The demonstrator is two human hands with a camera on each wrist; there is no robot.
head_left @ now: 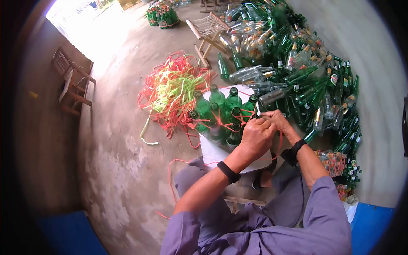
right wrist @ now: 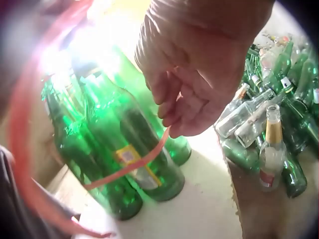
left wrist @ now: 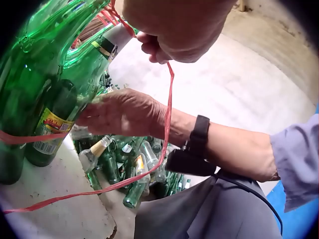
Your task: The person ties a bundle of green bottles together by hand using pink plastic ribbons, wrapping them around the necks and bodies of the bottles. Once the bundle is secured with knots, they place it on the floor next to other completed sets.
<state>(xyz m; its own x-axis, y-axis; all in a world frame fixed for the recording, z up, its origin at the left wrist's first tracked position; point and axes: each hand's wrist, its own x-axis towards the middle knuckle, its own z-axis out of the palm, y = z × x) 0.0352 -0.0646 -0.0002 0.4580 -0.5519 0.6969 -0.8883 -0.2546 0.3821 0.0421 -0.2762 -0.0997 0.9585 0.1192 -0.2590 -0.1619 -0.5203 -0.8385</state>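
Several green glass bottles (head_left: 216, 98) stand upright in a cluster on a white board (head_left: 209, 148). Red plastic twine (right wrist: 124, 172) circles their bodies, and more of it laces among the necks. My left hand (head_left: 256, 138), at the near right bottle neck, has curled fingers gripping red twine; a length hangs from it in the left wrist view. My right hand (right wrist: 197, 74) is beside the right-hand bottles, its bent fingertips at the band of twine around them. In the left wrist view that right hand (left wrist: 124, 112) is partly hidden behind a bottle.
A large heap of loose bottles (head_left: 297, 76) lies along the right wall. Tangled red and yellow-green twine (head_left: 172, 89) spreads on the floor to the left of the cluster. A folding stool (head_left: 208, 32), a wooden chair (head_left: 73, 83) and another bottle bundle (head_left: 162, 17) stand farther off.
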